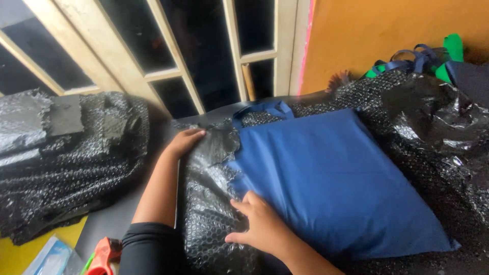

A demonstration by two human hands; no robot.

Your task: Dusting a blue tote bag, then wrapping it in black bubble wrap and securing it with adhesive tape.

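A flat blue fabric bag [331,178] with blue handles [265,109] lies on a sheet of black bubble wrap [209,203]. My left hand [184,141] grips the torn upper edge of the bubble wrap at the bag's left corner. My right hand [260,221] presses flat on the bag's lower left corner, fingers spread, where bag and wrap meet. Part of the wrap folds over the bag's left edge.
A pile of black bubble wrap [66,163] lies at the left. More black wrap and plastic [438,127] crowd the right, with green and blue bags [423,58] behind. A red tape dispenser [104,254] sits at the bottom left. A window frame [168,71] and orange wall [377,30] stand behind.
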